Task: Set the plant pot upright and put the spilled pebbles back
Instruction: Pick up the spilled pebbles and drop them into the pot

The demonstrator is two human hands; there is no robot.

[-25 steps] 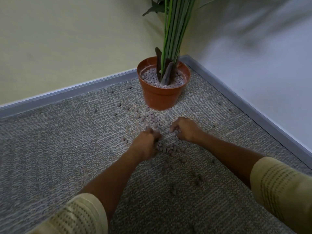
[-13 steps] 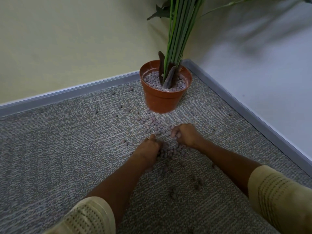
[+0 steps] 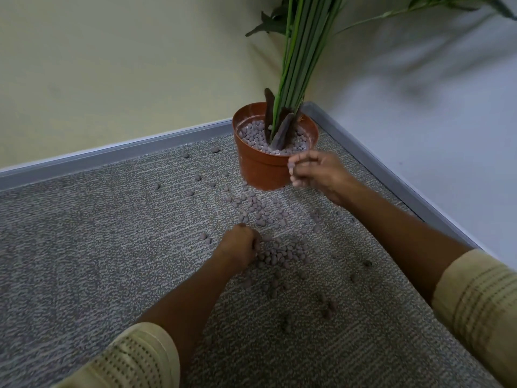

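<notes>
Dozens of small grey-purple clay pebbles [image 3: 275, 254] lie across the grey carpet [image 3: 84, 247]. Right hand [image 3: 319, 175], clenched on a handful, hangs beside the upright terracotta plastic pot [image 3: 260, 169], ready to drop; left hand [image 3: 240, 247] grasps pebbles from the pile.

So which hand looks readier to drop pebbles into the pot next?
The right hand. It is raised beside the plant pot rim, fingers curled, a pebble visible at their tips. The left hand is down on the carpet among the spilled pebbles, probably gathering.
</notes>
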